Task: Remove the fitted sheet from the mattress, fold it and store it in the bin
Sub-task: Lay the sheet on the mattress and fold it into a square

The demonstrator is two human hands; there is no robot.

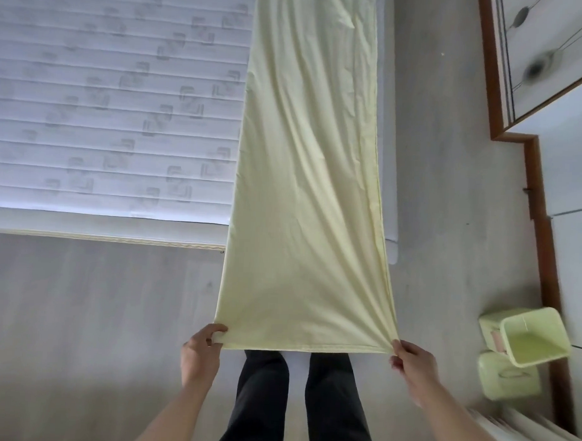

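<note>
The pale yellow fitted sheet (306,174) is folded into a long narrow strip that runs along the right side of the bare white quilted mattress (115,108) and hangs off its near end. My left hand (202,352) pinches the strip's near left corner. My right hand (413,363) grips the near right corner, where the cloth bunches into creases. The near edge is stretched taut between both hands above my legs. A light green bin (536,341) stands open on the floor to the right.
Grey wood-look floor (81,328) surrounds the mattress. A second green container or lid (505,381) lies beside the bin. A wardrobe with a brown wooden frame (544,209) lines the right side. A white radiator-like object (536,433) sits at the bottom right.
</note>
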